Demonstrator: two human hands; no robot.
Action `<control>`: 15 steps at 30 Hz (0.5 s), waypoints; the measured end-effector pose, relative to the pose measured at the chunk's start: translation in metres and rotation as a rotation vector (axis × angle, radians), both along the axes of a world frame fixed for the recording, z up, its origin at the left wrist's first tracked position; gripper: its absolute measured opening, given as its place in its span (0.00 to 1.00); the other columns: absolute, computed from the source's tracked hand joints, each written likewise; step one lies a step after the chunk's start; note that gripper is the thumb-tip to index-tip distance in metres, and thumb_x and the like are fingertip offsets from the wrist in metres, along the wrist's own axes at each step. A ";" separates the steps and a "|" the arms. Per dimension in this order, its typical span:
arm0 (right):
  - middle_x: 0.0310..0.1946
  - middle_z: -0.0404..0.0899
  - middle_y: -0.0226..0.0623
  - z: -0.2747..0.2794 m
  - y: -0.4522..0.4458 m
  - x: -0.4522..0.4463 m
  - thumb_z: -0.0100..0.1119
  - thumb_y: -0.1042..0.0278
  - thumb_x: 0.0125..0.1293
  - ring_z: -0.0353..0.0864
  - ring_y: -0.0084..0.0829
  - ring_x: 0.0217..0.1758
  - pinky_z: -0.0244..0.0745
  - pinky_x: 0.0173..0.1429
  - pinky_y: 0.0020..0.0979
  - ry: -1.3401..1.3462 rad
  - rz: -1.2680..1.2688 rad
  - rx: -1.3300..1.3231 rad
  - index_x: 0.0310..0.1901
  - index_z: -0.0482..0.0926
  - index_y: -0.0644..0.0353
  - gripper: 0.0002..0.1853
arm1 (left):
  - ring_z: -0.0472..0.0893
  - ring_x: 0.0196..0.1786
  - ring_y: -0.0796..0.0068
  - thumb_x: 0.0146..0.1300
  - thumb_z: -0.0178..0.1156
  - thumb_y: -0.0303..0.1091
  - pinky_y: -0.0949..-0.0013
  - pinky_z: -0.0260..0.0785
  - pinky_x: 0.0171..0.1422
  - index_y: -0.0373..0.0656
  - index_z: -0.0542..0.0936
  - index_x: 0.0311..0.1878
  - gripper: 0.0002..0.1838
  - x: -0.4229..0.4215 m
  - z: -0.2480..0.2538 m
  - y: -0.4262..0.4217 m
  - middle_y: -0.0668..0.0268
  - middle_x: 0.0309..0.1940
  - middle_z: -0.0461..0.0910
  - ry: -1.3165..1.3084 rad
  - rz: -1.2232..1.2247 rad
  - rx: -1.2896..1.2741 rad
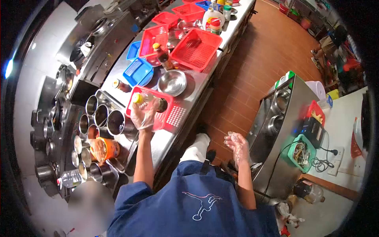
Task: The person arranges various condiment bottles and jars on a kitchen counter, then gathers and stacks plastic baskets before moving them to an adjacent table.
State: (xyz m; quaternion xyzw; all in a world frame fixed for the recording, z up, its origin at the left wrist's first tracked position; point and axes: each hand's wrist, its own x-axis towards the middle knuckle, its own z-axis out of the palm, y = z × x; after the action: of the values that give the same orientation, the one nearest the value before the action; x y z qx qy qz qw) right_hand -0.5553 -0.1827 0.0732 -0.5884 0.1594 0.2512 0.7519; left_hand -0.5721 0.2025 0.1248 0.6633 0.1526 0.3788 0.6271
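My left hand (141,118), in a clear plastic glove, is closed around a clear bottle with a yellow cap (137,98), above a red plastic basket (167,96). Beside the fingertips is a small dark round thing (162,105); I cannot make out whether it is part of the bottle. My right hand (238,148), also gloved in clear plastic, hangs over the floor at the right with its fingers loosely bent and apart, and nothing shows in it. A steel bowl (172,83) sits just beyond the basket.
Red baskets (196,49), blue baskets (138,72) and a dark sauce bottle (163,57) stand on the steel counter (193,85). Several steel pots (101,114) are at the left. A steel cabinet (272,158) stands right, a green basket (302,152) beside it. Tiled floor (252,75) lies between.
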 end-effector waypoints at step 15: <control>0.39 0.85 0.36 -0.007 0.012 0.201 0.60 0.57 0.72 0.83 0.24 0.36 0.77 0.44 0.24 -0.065 0.017 -0.142 0.52 0.79 0.63 0.18 | 0.80 0.50 0.69 0.41 0.79 0.24 0.65 0.74 0.59 0.41 0.71 0.57 0.38 0.158 -0.117 0.046 0.64 0.48 0.79 0.379 0.230 -0.113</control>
State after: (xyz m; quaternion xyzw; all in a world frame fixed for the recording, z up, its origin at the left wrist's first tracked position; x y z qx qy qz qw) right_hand -0.3546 -0.1702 0.0664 -0.6494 0.1474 0.2263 0.7109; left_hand -0.4137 0.2485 0.0079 0.6648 0.3634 0.3072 0.5758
